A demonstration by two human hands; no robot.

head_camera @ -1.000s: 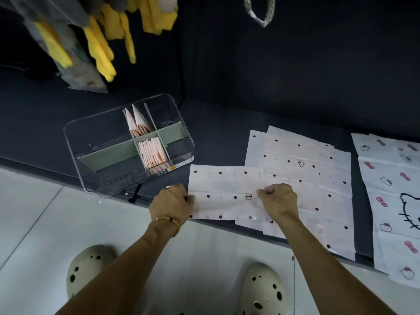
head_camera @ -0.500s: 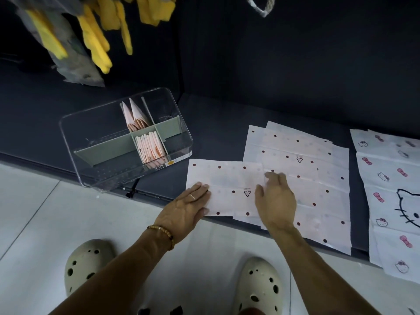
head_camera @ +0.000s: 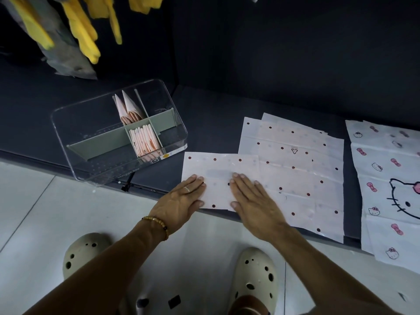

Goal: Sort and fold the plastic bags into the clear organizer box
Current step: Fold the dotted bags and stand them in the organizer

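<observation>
A white plastic bag with dark red dots (head_camera: 218, 169) lies folded over near the front edge of the dark counter. My left hand (head_camera: 181, 201) rests flat on its left part, fingers straight. My right hand (head_camera: 252, 198) presses flat on its middle, fingers straight. Under and to the right of it lies a stack of more dotted bags (head_camera: 295, 160). The clear organizer box (head_camera: 95, 171) stands to the left, overhanging the counter edge, with green dividers. Folded pink-and-white bags (head_camera: 143, 142) fill one compartment, and triangular folded ones (head_camera: 127, 108) stand in another.
White bags with a cartoon cat print (head_camera: 386, 178) lie at the far right. Yellow gloves (head_camera: 79, 26) and a grey cloth hang above the box. The dark counter (head_camera: 216, 123) meets a dark back wall. Below is a white tiled floor with my two cream clogs.
Both hands held the bag's near edge with curled fingers, then folded it over. They now lie flat with straight fingers on the folded bag.
</observation>
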